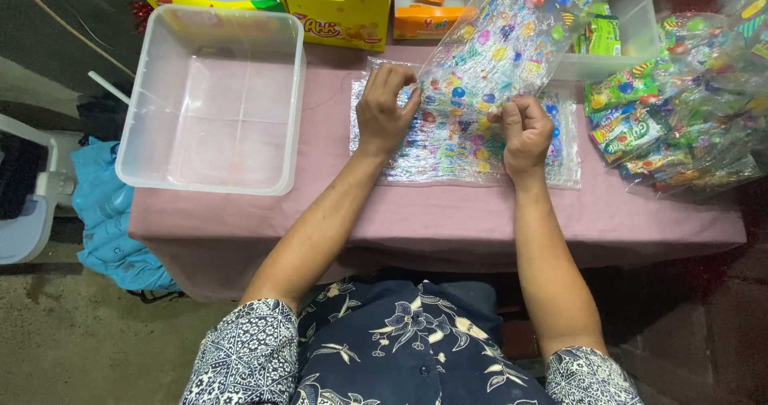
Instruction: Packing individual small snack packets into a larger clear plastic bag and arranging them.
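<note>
While both hands pinch the near end of a clear bag printed with balloons, it slants up and away to the right, over the bag stack on the pink table. Left hand and right hand grip opposite corners, equally close, fingers pressed together on the plastic.

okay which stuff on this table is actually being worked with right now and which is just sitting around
In use: left hand, right hand, printed clear bag, bag stack.
Lying about: empty plastic tub, yellow cartons, filled snack bags, blue bag.
</note>
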